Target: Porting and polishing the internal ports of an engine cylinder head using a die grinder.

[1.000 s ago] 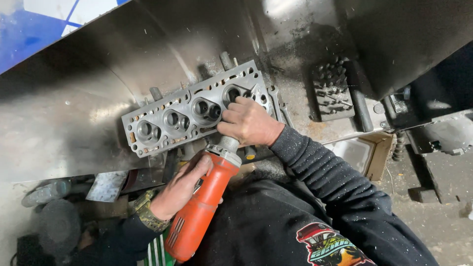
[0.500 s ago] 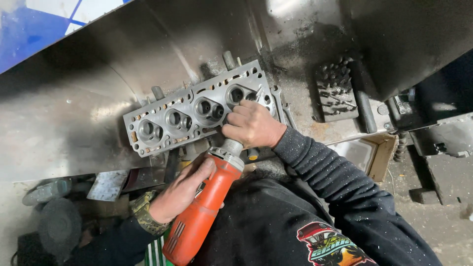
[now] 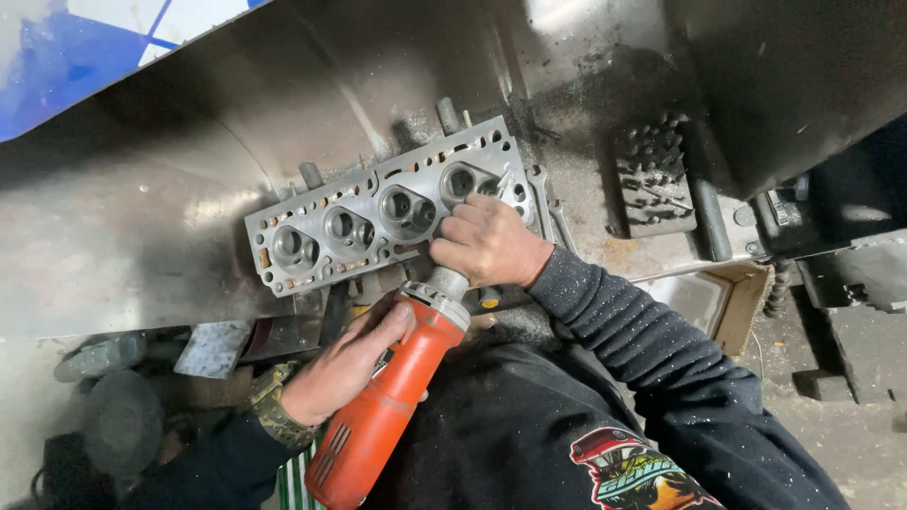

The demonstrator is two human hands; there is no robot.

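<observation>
Since a second ago, our right hand [image 3: 487, 247] has barely shifted along the grey cylinder head [image 3: 387, 215], fingers curled around the front of the orange grinder [image 3: 387, 406]. Our left hand [image 3: 345, 364] grips its body. We see the head propped against a metal sheet [image 3: 142, 227].

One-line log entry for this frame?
left hand: grips orange grinder body | right hand: at grinder nose, on cylinder head | head on metal bench
</observation>
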